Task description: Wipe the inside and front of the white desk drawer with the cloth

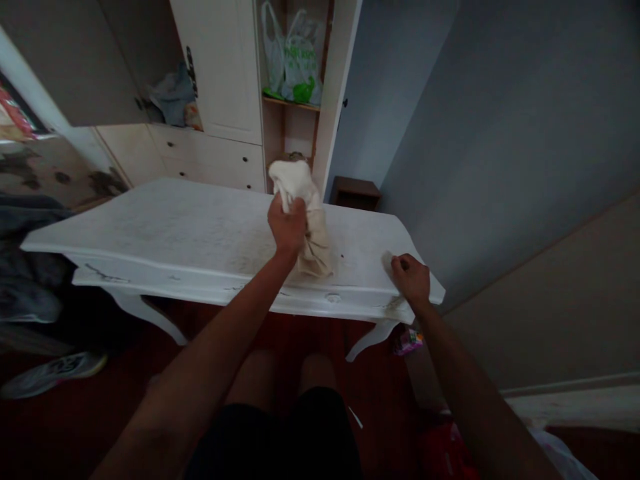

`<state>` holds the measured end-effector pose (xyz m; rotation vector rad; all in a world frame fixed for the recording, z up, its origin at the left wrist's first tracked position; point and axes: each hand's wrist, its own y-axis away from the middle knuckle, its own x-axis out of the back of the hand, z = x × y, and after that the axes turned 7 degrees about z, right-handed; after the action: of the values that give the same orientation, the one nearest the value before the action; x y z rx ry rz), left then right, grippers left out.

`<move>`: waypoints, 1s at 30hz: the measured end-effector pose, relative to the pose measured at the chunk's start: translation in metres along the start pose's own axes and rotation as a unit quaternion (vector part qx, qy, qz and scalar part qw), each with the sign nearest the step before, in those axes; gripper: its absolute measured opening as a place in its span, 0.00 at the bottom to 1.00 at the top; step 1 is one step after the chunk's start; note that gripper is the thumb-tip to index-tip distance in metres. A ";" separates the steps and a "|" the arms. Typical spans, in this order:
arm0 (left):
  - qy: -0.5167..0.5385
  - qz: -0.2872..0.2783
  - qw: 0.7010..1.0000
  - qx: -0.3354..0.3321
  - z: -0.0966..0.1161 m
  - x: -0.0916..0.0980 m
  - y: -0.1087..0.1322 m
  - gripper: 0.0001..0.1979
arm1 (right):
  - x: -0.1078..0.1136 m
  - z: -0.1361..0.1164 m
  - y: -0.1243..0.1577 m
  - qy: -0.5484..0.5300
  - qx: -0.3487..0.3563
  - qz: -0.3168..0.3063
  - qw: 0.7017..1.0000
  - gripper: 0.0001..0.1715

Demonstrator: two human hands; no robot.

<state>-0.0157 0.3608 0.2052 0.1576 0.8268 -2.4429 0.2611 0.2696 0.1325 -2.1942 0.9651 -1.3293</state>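
Note:
My left hand [289, 227] is closed around a bunched white and beige cloth [316, 243]. The cloth stands up above the hand at its white end, while its beige end hangs down over the front part of the white table [175, 217]. At the table's right end, my right hand [411, 277] is curled into a fist just over the top. Whatever may be inside that fist is hidden by the fingers. Greyish smudges mark the tabletop left of the cloth, and a small dark speck lies to its right.
A white wardrobe [225, 80] with open doors stands behind the table, with plastic bags [300, 63] on its shelf. A small brown stool-like box [356, 192] is by the grey wall. A shoe [55, 373] lies on the dark red floor at left; dark clothes are piled above it.

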 end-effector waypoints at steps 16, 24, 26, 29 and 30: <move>-0.254 -0.513 0.792 -0.210 -0.018 -0.034 0.054 0.27 | 0.001 0.000 0.000 0.023 0.007 -0.030 0.999 0.19; -0.114 -0.350 0.921 -0.126 -0.025 0.013 0.039 0.22 | 0.001 0.002 -0.001 -0.009 0.002 -0.058 0.998 0.19; -0.106 -0.303 0.941 -0.108 -0.024 0.039 0.041 0.21 | 0.000 0.002 -0.001 -0.001 0.005 -0.057 0.998 0.18; -0.135 -0.277 0.949 -0.073 -0.027 0.073 0.042 0.17 | -0.001 0.003 -0.001 0.011 0.011 -0.057 0.998 0.18; -0.145 -0.280 0.947 -0.053 -0.029 0.081 0.040 0.16 | -0.002 0.003 -0.001 0.013 0.014 -0.059 0.998 0.18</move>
<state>-0.0641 0.3144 0.1382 -0.5390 0.9612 -2.8263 0.2637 0.2711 0.1305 -2.2499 0.8321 -1.4176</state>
